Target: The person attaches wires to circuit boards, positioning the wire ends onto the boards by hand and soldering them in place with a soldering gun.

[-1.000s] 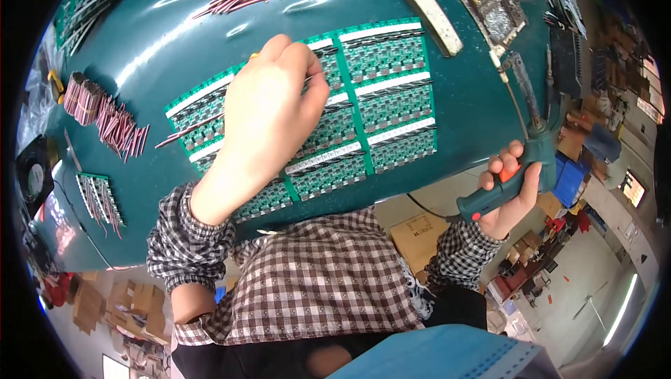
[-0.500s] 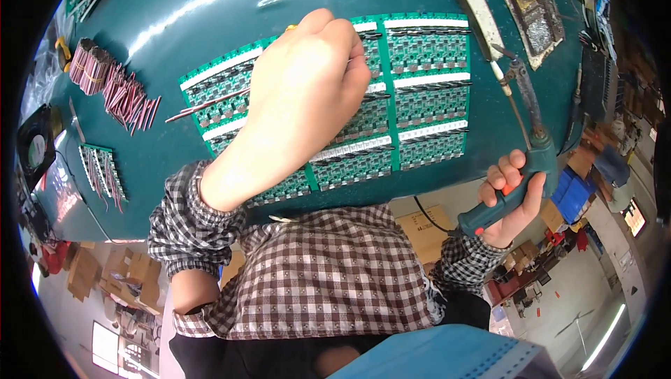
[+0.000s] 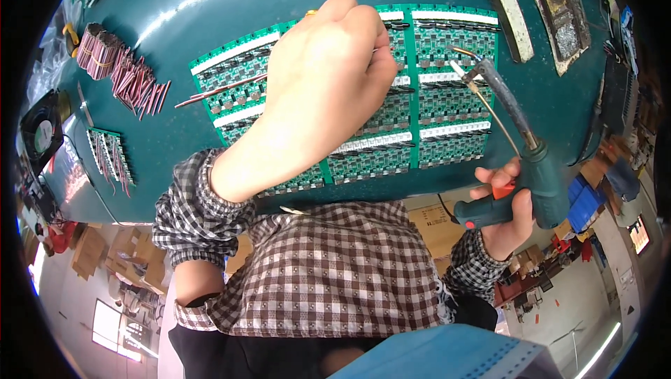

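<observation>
Green circuit boards [image 3: 454,105] lie in a large panel on the table, with white strips and rows of short black wires along them. My left hand [image 3: 325,68] is closed over the panel's upper middle. It pinches thin reddish-brown wires [image 3: 222,91], whose ends stick out to the left past the panel's edge; the fingertips are partly hidden by the hand's back. My right hand [image 3: 502,238] grips the handle of a dark green soldering gun [image 3: 546,187] with a red trigger. Its metal tip reaches over the right-hand boards; contact cannot be made out.
A dark green tabletop [image 3: 203,16] carries bundled and loose wires [image 3: 136,85] at left, beside a small wired board [image 3: 110,155]. A dirty metal solder tray [image 3: 567,30] stands at far right, near a pale worn strip [image 3: 504,5]. A small fan [image 3: 43,134] sits at the left edge.
My right hand has brought the soldering gun's tip left, from beside the pale strip to above the right-hand boards. My left hand still pinches the wires. The whole view has shifted slightly.
</observation>
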